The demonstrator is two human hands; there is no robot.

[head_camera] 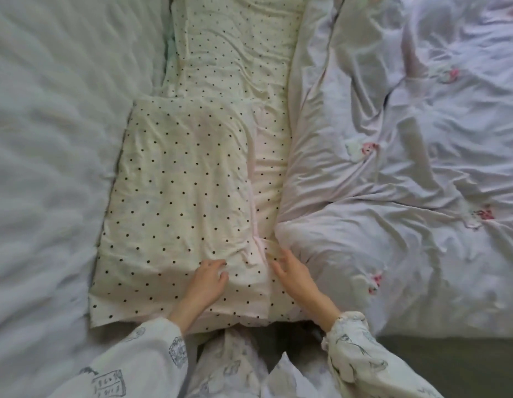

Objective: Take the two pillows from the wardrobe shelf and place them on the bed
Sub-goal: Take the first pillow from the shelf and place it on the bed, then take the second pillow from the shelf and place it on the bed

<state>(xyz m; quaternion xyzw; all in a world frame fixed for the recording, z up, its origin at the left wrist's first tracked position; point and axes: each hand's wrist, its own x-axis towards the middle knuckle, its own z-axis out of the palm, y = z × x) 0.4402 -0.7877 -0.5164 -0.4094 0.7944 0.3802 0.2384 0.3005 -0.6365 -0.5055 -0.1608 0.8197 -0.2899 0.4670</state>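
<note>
I see both pillows (174, 202) on the bed (48, 139). My left hand (209, 278) presses half-curled, my right hand (292, 275) open; near pillow overhangs, may slip off.

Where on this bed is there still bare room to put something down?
The plain white sheet left of the near dotted pillow lies bare. The middle is crowded: both hands, left and right, rest there. The rumpled floral duvet fills the right side.
</note>
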